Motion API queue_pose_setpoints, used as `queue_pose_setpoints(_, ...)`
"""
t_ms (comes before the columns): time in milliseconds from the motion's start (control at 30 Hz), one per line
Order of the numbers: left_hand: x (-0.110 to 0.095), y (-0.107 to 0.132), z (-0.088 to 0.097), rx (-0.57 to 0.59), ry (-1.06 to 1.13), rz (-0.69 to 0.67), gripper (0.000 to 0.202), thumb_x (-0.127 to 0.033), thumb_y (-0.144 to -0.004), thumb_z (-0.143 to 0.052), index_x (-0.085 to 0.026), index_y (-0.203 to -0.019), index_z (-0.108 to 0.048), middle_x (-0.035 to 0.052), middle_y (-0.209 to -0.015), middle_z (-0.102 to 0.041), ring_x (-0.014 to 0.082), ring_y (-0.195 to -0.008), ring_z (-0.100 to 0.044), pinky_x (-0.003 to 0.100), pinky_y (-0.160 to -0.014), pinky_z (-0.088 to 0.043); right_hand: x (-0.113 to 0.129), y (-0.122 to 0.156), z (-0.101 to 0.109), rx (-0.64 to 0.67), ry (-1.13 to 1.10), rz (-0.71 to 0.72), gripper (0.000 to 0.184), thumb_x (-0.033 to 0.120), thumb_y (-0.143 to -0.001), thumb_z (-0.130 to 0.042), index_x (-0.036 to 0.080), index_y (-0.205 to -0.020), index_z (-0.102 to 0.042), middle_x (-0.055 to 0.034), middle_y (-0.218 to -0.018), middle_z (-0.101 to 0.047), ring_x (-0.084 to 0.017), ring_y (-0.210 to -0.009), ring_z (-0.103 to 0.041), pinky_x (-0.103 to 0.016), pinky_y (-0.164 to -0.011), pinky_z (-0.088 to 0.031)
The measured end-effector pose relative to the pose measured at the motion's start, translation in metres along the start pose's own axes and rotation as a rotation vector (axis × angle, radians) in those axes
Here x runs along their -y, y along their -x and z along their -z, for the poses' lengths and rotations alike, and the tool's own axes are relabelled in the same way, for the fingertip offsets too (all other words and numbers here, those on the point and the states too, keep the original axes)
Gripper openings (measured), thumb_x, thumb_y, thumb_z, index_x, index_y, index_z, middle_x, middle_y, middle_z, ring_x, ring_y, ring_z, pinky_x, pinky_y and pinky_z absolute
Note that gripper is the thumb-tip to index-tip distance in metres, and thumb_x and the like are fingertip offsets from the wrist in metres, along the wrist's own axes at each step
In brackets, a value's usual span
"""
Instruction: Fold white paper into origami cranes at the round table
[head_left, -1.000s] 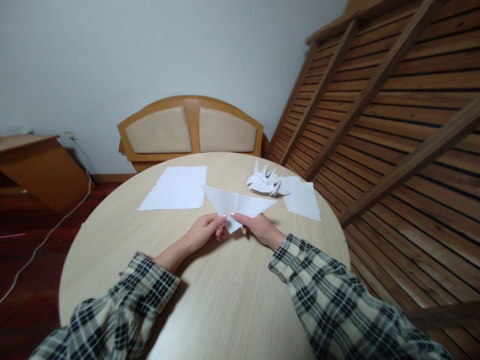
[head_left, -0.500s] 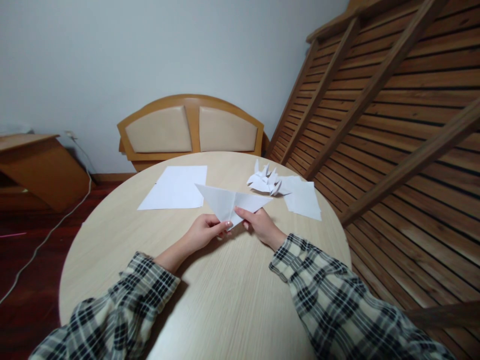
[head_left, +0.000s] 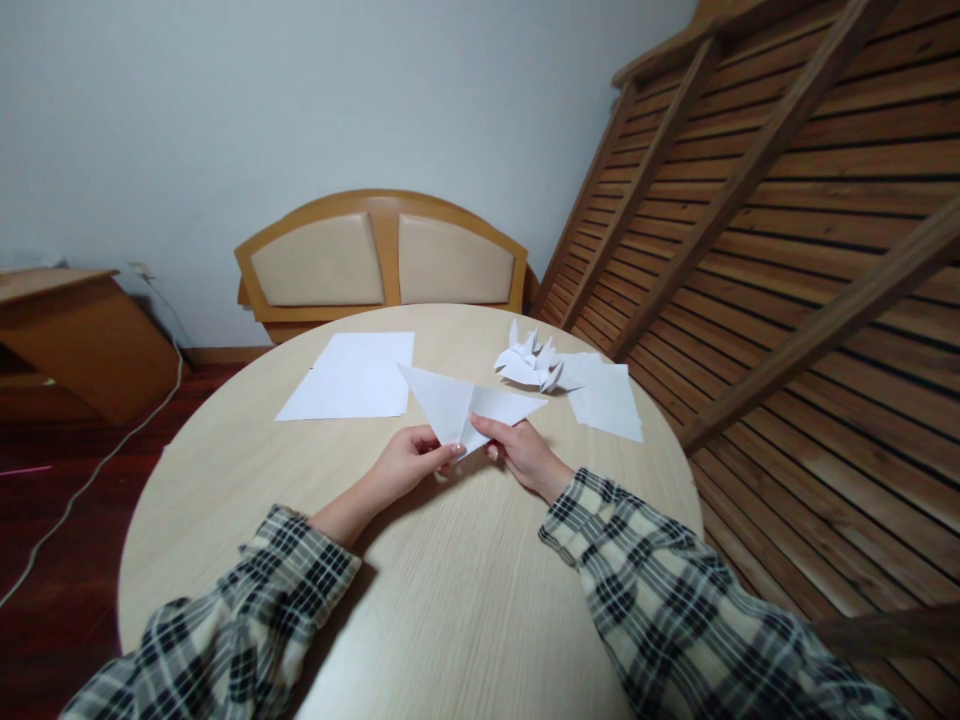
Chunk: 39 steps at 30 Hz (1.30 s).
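Note:
Between my hands is a white sheet of paper (head_left: pixel 441 402) folded into a triangle, its long edge away from me and its point toward me. A crease runs down its middle. My left hand (head_left: pixel 411 462) pinches the paper near the lower point, thumb on top. On the right side, my right hand (head_left: pixel 521 452) grips it with the thumb lying on the face beside the crease. The fingers under the paper are mostly hidden. The paper is held just above the round wooden table (head_left: pixel 450 600).
A stack of white paper (head_left: pixel 352 375) lies at the back left of the table. Several folded paper figures (head_left: pixel 529 360) cluster at the back right, beside loose white sheets (head_left: pixel 606 395). A slatted wooden frame (head_left: pixel 787 250) leans along the right; a headboard (head_left: pixel 382 250) stands behind.
The triangle's left corner has shifted slightly right, and the folded paper is turned a little. Both hands keep their hold in nearly the same place.

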<state>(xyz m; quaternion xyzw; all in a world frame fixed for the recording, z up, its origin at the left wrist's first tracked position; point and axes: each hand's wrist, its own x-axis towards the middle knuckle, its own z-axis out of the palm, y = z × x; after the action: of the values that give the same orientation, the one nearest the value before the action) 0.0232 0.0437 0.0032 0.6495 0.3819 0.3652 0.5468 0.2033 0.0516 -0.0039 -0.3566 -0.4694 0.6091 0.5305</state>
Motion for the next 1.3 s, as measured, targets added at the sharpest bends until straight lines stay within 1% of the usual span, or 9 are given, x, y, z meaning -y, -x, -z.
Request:
queue_pose_setpoints(267,0.004,-0.007,0.006,-0.336,0.021,-0.171,0.026,-0.039,-0.080,-0.066,-0.017,-0.067,-0.060,-0.0005,-0.059,-0.057,0.0116,-0.055,-0.050,0.025,-0.056,-0.041,-0.004,-0.002,0.008,-0.042,0.115,-0.024,0.039,0.054,-0.074,-0.071,0.017,-0.069,-0.059,0.0042,-0.056,-0.051,-0.006,-0.043,-0.039,-0.022,-0.038,-0.023)
queue_pose_setpoints(367,0.008,-0.009,0.009,-0.462,0.127,-0.157,0.029,-0.042,-0.081,-0.066,-0.018,-0.068,-0.057,-0.0014,-0.060,-0.056,0.0112,-0.055,-0.050,0.023,-0.055,-0.041,-0.003,-0.001,0.009,0.039,0.127,-0.036,0.036,0.051,-0.076,-0.071,0.016,-0.072,-0.061,0.0043,-0.055,-0.051,-0.006,-0.044,-0.040,-0.021,-0.039,-0.026)
queue_pose_setpoints(467,0.011,-0.012,0.014,-0.564,0.299,-0.090,0.030,-0.043,-0.080,-0.068,-0.018,-0.071,-0.056,-0.0020,-0.062,-0.055,0.0106,-0.056,-0.051,0.022,-0.055,-0.041,-0.002,0.001,0.008,0.182,0.088,-0.080,0.034,0.048,-0.075,-0.074,0.016,-0.077,-0.063,0.0027,-0.062,-0.056,-0.006,-0.048,-0.044,-0.020,-0.042,-0.032)
queue_pose_setpoints(567,0.015,-0.016,0.016,-0.620,0.452,-0.047,0.027,-0.042,-0.081,-0.066,-0.018,-0.075,-0.057,-0.0015,-0.066,-0.057,0.0107,-0.057,-0.053,0.021,-0.054,-0.043,-0.001,0.003,0.010,0.295,0.002,-0.139,0.042,0.058,-0.080,-0.066,0.017,-0.090,-0.067,-0.0007,-0.074,-0.062,-0.008,-0.054,-0.050,-0.020,-0.047,-0.039)
queue_pose_setpoints(633,0.017,-0.017,0.016,-0.603,0.516,-0.039,0.024,-0.041,-0.082,-0.064,-0.018,-0.077,-0.057,-0.0015,-0.068,-0.058,0.0108,-0.057,-0.053,0.021,-0.052,-0.042,-0.001,0.002,0.012,0.323,-0.028,-0.156,0.053,0.066,-0.084,-0.056,0.018,-0.098,-0.069,-0.0024,-0.078,-0.063,-0.008,-0.057,-0.052,-0.021,-0.049,-0.041)
queue_pose_setpoints(700,0.017,-0.017,0.015,-0.562,0.544,-0.025,0.022,-0.039,-0.082,-0.064,-0.018,-0.076,-0.058,-0.0020,-0.066,-0.057,0.0103,-0.055,-0.050,0.021,-0.051,-0.041,-0.001,0.002,0.013,0.323,-0.015,-0.155,0.057,0.069,-0.084,-0.052,0.017,-0.097,-0.070,-0.0030,-0.077,-0.062,-0.008,-0.057,-0.051,-0.021,-0.049,-0.041)
queue_pose_setpoints(800,0.017,-0.016,0.011,-0.491,0.522,0.009,0.023,-0.037,-0.082,-0.064,-0.018,-0.071,-0.057,-0.0028,-0.060,-0.053,0.0096,-0.050,-0.045,0.021,-0.049,-0.038,-0.001,0.001,0.013,0.301,0.011,-0.136,0.055,0.069,-0.082,-0.055,0.016,-0.090,-0.068,-0.0025,-0.075,-0.061,-0.008,-0.056,-0.051,-0.020,-0.049,-0.041)
queue_pose_setpoints(1033,0.014,-0.011,0.004,-0.329,0.421,0.037,0.024,-0.038,-0.079,-0.069,-0.016,-0.072,-0.061,-0.0022,-0.061,-0.054,0.0100,-0.053,-0.045,0.023,-0.051,-0.036,-0.005,0.003,0.009,0.279,-0.023,-0.072,0.051,0.067,-0.078,-0.063,0.021,-0.097,-0.056,0.0000,-0.078,-0.059,-0.009,-0.058,-0.053,-0.021,-0.048,-0.040)
queue_pose_setpoints(1300,0.021,-0.011,0.007,-0.265,0.256,-0.012,0.036,-0.052,-0.078,-0.067,-0.018,-0.069,-0.057,-0.0021,-0.062,-0.053,0.0120,-0.057,-0.046,0.024,-0.056,-0.037,-0.004,0.003,0.007,0.251,-0.009,-0.065,0.054,0.067,-0.073,-0.069,0.021,-0.097,-0.054,-0.0003,-0.078,-0.055,-0.012,-0.063,-0.050,-0.025,-0.052,-0.037)
